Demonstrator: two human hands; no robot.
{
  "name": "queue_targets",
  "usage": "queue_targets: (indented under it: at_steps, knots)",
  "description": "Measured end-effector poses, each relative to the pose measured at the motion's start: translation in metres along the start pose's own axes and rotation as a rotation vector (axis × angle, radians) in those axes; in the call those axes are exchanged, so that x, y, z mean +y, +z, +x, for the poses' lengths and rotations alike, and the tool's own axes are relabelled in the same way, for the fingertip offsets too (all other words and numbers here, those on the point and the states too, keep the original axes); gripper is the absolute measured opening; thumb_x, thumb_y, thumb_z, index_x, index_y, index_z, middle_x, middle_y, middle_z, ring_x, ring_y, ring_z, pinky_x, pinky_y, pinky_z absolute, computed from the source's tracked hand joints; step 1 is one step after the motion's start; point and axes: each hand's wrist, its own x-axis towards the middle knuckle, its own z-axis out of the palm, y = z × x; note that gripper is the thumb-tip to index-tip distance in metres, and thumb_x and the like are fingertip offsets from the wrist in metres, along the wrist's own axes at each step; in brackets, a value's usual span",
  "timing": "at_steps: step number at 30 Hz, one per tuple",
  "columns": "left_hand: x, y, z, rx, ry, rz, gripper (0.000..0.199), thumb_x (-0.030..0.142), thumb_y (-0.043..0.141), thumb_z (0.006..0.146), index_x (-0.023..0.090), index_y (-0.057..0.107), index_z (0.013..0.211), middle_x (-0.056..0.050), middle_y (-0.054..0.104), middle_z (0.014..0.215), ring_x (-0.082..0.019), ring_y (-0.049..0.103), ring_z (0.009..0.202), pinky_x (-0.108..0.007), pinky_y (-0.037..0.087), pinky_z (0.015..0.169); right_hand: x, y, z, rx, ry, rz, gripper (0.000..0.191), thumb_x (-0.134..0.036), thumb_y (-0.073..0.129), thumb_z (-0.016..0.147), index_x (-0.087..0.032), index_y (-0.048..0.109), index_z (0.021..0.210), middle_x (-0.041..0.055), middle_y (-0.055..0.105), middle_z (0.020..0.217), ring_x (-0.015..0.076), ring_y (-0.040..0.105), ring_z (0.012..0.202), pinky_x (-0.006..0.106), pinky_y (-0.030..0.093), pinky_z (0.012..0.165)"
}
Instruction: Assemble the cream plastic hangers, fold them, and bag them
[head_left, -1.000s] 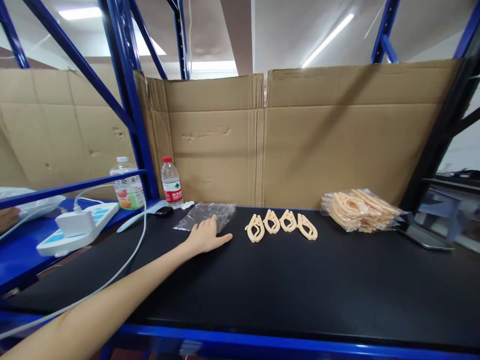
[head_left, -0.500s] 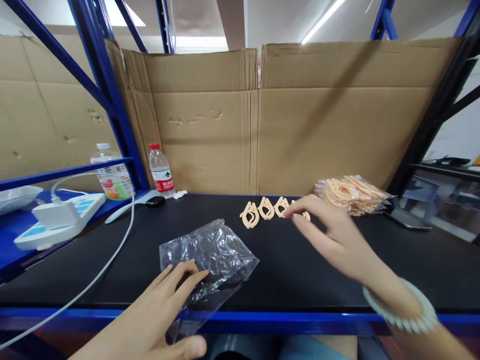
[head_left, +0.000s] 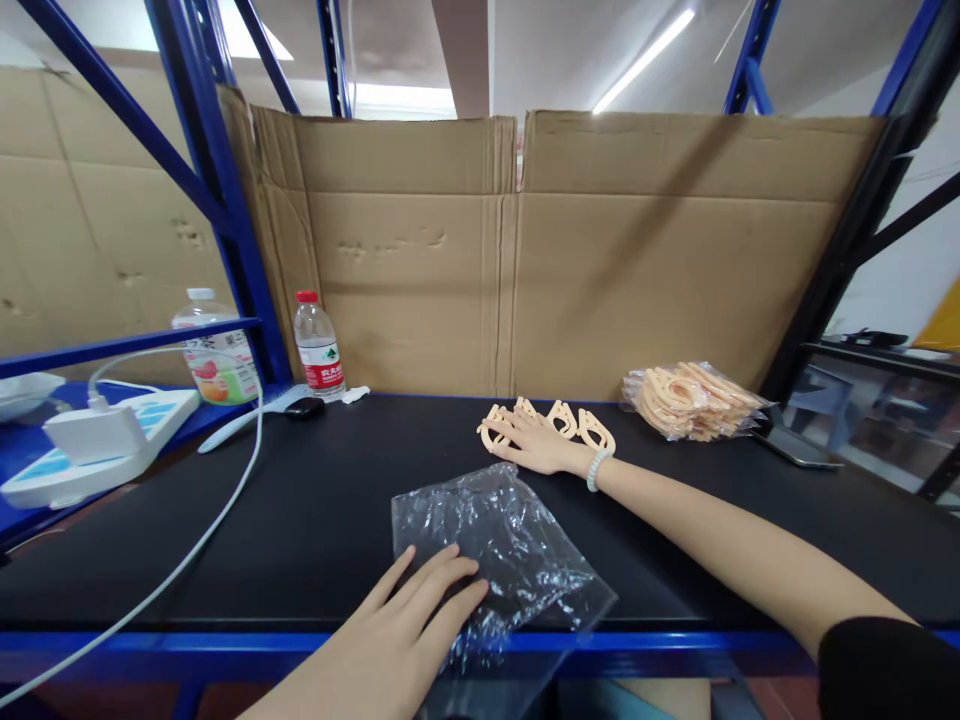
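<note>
My left hand [head_left: 409,625] lies with fingers spread on a clear plastic bag [head_left: 517,530], which is crumpled and hangs partly over the table's front edge. My right hand [head_left: 536,443] reaches across and rests, fingers stretched out, over the left end of a row of beige plastic pieces that look like folding hangers [head_left: 587,422]. Two of these hangers show fully to the right of the fingers. The others in the row are partly covered by the hand. A pale beaded bracelet [head_left: 595,470] circles my right wrist.
A clear pack of more beige hangers [head_left: 690,400] lies at the back right beside a flat dark device [head_left: 799,447]. At the left stand a red-capped water bottle [head_left: 319,350], a larger drink bottle [head_left: 221,360] and a power strip [head_left: 169,420] with a white cable. Cardboard [head_left: 405,290] walls the back.
My right hand has moved left, from the right end of the hanger row to its left end, and now lies flatter. My left hand and the bag have shifted right in view.
</note>
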Motion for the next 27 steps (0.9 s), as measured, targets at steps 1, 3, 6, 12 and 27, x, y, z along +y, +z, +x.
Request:
queue_targets:
  at_steps: [1, 3, 6, 12, 27]
  knots:
    - [0.003, -0.003, 0.005, -0.022, 0.007, -0.014, 0.083, 0.061, 0.061, 0.078, 0.032, 0.026, 0.147, -0.008, 0.036, 0.15, -0.036, 0.034, 0.136, -0.056, 0.025, 0.111, 0.005, 0.001, 0.003, 0.003, -0.006, 0.007, 0.062, -0.062, 0.026, 0.097, -0.027, 0.028, 0.148, 0.009, 0.024, 0.154, 0.0332, 0.014, 0.142, 0.054, 0.009, 0.113]
    - [0.009, -0.011, 0.015, -0.047, -0.016, -0.052, 0.086, 0.066, 0.058, 0.076, 0.029, 0.028, 0.147, -0.009, 0.035, 0.15, -0.035, 0.029, 0.138, -0.057, 0.022, 0.112, 0.013, 0.001, 0.009, 0.026, -0.018, 0.02, 0.06, -0.058, 0.028, 0.098, -0.024, 0.032, 0.147, 0.0088, 0.026, 0.153, 0.031, 0.015, 0.142, 0.051, 0.008, 0.114]
    - [0.012, -0.019, 0.033, -0.035, -0.04, -0.137, 0.073, 0.066, 0.051, 0.082, 0.026, 0.039, 0.142, -0.01, 0.042, 0.146, -0.032, 0.033, 0.137, -0.057, 0.015, 0.114, 0.02, -0.007, 0.013, 0.131, -0.026, 0.048, 0.05, -0.045, 0.029, 0.101, -0.02, 0.037, 0.144, 0.0096, 0.031, 0.151, 0.0264, 0.021, 0.141, 0.047, 0.014, 0.114]
    - [0.001, -0.017, 0.055, 0.048, -0.139, -0.181, 0.045, 0.045, 0.03, 0.098, 0.027, 0.055, 0.13, -0.004, 0.052, 0.139, -0.027, 0.035, 0.136, -0.058, 0.009, 0.115, 0.015, -0.055, -0.021, 0.389, -0.016, 0.131, 0.032, -0.024, 0.034, 0.099, -0.014, 0.062, 0.112, 0.012, 0.065, 0.111, 0.0223, 0.057, 0.108, 0.039, 0.042, 0.096]
    - [0.01, -0.018, 0.044, 0.443, -0.142, -0.196, 0.017, 0.021, 0.055, 0.086, 0.026, 0.069, 0.093, 0.001, 0.071, 0.087, -0.016, 0.067, 0.08, -0.025, 0.053, 0.073, -0.064, -0.056, -0.11, 0.087, -0.382, 0.185, 0.04, -0.045, 0.074, 0.077, -0.016, 0.063, 0.101, 0.0063, 0.063, 0.095, 0.02, 0.057, 0.087, 0.033, 0.047, 0.08]
